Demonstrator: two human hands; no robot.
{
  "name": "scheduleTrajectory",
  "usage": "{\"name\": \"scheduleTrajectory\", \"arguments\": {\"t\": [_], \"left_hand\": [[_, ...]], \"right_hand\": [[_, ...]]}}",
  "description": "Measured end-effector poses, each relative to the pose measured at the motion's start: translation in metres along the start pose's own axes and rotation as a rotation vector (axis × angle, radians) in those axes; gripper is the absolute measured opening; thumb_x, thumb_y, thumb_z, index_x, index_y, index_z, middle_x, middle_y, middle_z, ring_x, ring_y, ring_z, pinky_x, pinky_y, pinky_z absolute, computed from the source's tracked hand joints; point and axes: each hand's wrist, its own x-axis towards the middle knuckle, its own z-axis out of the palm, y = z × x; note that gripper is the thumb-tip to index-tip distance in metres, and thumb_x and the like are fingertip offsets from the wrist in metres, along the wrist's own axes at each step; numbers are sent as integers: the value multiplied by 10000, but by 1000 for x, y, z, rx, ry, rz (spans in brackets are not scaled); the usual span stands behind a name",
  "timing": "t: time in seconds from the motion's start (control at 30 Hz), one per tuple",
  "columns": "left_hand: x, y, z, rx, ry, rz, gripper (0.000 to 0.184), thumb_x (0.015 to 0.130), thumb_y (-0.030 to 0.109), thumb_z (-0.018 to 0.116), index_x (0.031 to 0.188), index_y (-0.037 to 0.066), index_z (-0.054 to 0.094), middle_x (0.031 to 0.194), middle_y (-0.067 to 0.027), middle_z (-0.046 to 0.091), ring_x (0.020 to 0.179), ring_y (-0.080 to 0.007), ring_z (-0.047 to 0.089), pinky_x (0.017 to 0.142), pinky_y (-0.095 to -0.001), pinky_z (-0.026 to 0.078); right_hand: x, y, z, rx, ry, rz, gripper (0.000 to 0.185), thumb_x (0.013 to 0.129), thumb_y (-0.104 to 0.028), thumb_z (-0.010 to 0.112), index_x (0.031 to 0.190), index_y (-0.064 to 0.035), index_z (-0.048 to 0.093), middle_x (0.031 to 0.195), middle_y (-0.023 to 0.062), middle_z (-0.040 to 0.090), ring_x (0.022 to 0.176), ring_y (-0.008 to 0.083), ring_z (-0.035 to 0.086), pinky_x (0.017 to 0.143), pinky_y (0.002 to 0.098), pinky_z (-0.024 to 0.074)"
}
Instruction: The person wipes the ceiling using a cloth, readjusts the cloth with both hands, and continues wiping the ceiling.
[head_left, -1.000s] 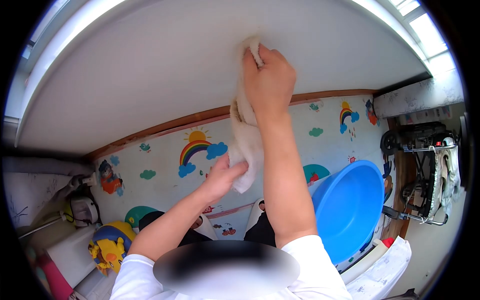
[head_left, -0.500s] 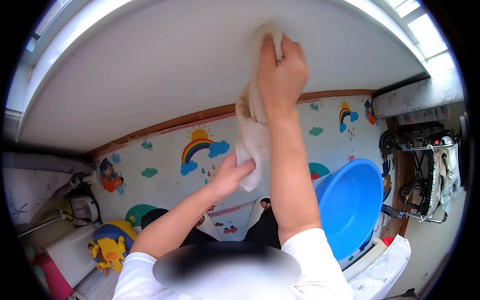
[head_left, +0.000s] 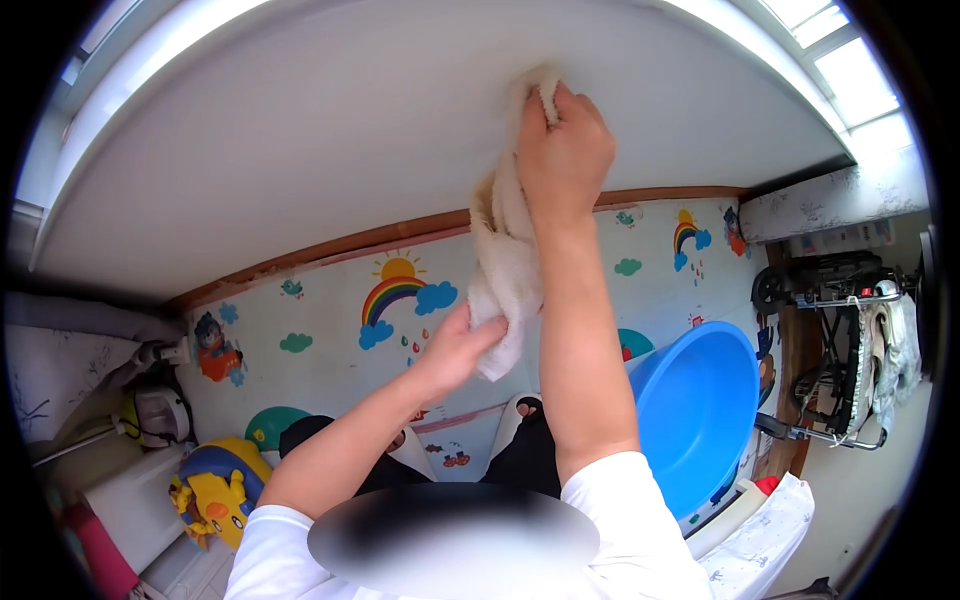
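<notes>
A long off-white cloth point(head_left: 503, 245) with brownish patches stretches between my two hands, over a white surface point(head_left: 330, 120) and a wall with rainbow and cloud pictures. My right hand point(head_left: 566, 145) grips the cloth's upper end against the white surface, fingers closed around it. Lower down, my left hand point(head_left: 465, 348) is closed on the cloth's lower end, its thumb lying across the fabric.
To the right stands a large blue tub point(head_left: 700, 415), with a folded wheeled frame point(head_left: 840, 345) beyond it. A yellow and blue toy point(head_left: 222, 490) is at lower left. Bright windows point(head_left: 855, 80) show at the upper right.
Compared with one second ago, my right hand and the cloth's upper end have moved right across the white surface. My left hand has shifted slightly right, and both hands still hold the cloth.
</notes>
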Motion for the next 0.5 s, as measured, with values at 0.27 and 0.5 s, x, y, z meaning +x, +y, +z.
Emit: {"name": "scheduleTrajectory", "arguments": {"t": [0.27, 0.5], "left_hand": [[-2, 2, 0, 22, -1, 7, 410, 951, 166, 542, 1323, 18, 452, 1205, -49, 587, 1078, -130, 560, 926, -305, 445], [-2, -4, 0, 7, -5, -5, 401, 948, 163, 546, 1316, 25, 465, 1198, -45, 588, 1080, -129, 557, 929, -307, 444]], "right_hand": [[-2, 4, 9, 71, 167, -55, 154, 820, -122, 664, 949, -44, 698, 711, 87, 582, 613, 275, 589, 536, 366, 482], [6, 1, 3, 70, 163, -60, 127, 823, -121, 657, 908, -34, 692, 693, 86, 580, 597, 273, 578, 530, 365, 475]]}}
